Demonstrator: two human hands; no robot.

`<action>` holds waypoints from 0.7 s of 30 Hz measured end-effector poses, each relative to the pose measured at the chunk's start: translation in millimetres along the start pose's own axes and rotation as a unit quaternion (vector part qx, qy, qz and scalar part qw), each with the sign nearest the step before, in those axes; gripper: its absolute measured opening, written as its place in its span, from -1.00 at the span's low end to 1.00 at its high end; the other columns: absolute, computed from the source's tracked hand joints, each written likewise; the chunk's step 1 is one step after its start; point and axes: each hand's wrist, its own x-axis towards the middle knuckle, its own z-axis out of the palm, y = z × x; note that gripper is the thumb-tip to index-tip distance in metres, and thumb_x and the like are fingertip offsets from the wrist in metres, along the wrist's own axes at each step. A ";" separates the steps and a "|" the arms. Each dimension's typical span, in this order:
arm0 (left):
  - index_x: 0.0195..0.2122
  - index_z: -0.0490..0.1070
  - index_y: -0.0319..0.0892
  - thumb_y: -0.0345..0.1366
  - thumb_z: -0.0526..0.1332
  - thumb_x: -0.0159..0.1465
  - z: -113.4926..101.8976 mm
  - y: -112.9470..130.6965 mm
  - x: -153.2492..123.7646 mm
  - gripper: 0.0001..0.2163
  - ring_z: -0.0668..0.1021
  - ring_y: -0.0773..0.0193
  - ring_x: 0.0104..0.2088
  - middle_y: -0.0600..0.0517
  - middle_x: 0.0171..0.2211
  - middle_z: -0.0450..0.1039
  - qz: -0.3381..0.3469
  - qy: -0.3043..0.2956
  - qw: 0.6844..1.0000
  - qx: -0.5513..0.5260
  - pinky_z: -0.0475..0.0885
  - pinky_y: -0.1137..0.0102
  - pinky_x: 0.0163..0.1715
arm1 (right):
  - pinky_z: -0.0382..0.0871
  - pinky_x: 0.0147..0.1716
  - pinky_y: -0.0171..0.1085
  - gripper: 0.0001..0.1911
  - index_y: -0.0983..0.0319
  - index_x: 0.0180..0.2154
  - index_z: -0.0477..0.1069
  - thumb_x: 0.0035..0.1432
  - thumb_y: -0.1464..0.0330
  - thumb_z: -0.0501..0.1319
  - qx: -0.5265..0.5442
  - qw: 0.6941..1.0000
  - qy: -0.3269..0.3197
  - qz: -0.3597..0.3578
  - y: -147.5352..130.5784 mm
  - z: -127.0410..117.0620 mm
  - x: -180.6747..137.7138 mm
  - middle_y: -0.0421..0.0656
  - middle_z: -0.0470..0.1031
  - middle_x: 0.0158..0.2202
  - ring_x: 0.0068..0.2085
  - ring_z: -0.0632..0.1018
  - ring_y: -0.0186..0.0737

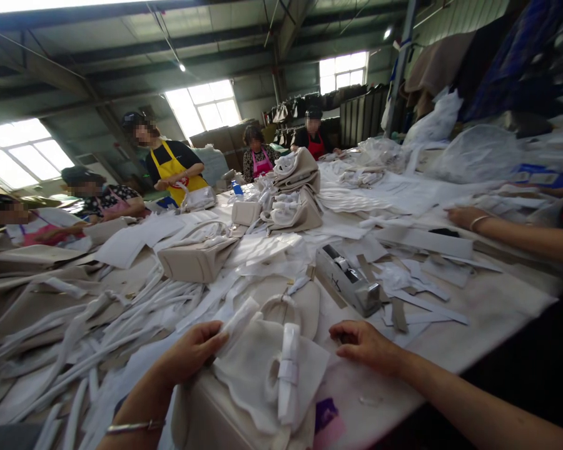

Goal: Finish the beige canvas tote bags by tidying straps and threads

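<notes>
A beige handbag point(216, 412) lies in front of me, with a thin white sheet point(246, 369) over it. A handle wrapped in white padding point(288, 375) rests on the sheet. My left hand point(199, 350), a bangle on its wrist, is closed at the bag's left side, thumb and fingers pinching a strip of white wrapping point(239, 322). To the right of the bag my right hand point(368, 344) hovers near the table, fingers loosely curled, a gap between thumb and forefinger. Nothing shows in it. A grey tape dispenser point(347, 281) stands just beyond it.
Wrapped straps point(136, 312) pile up on the left. Finished-looking beige bags point(197, 259) and a stack of them point(295, 194) stand mid-table. Paper strips and scraps point(422, 294) lie right. Another person's hand point(469, 219) reaches in from the right; several co-workers sit or stand across the table.
</notes>
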 end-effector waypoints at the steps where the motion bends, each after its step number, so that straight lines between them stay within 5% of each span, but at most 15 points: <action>1: -0.35 0.45 -0.19 0.26 0.26 0.13 -0.1 -0.1 -0.1 -0.48 0.32 0.32 -0.47 0.10 -0.50 0.33 -0.001 -0.001 1.000 -0.001 0.26 0.45 -0.47 | 0.39 -0.29 -0.25 -0.50 0.28 -0.05 0.53 -0.08 0.25 0.33 0.004 1.000 0.000 0.002 -0.1 0.0 0.1 -0.08 0.58 -0.19 -0.29 0.50 -0.19; 9: -0.37 0.44 -0.19 0.21 0.29 0.13 -0.5 -1.7 0.3 -0.52 0.35 0.30 -0.46 0.10 -0.50 0.34 0.008 -0.003 1.000 -0.020 0.28 0.44 -0.46 | 0.28 -0.42 -0.28 -0.71 0.27 -0.27 0.49 -0.01 0.22 0.28 0.006 1.000 0.006 -0.001 -1.9 0.5 -0.9 -0.22 0.44 -0.46 -0.44 0.41 -0.27; 21: -0.37 0.41 -0.18 0.24 0.25 0.14 -1.9 -5.6 1.5 -0.50 0.37 0.29 -0.44 0.10 -0.47 0.36 0.003 -0.004 1.000 0.014 0.29 0.46 -0.45 | 0.21 -0.42 -0.29 -0.95 0.21 -0.47 0.35 -0.06 0.37 0.20 -0.063 0.995 0.067 -0.027 -1.4 10.8 -2.7 -0.26 0.33 -0.51 -0.43 0.35 -0.28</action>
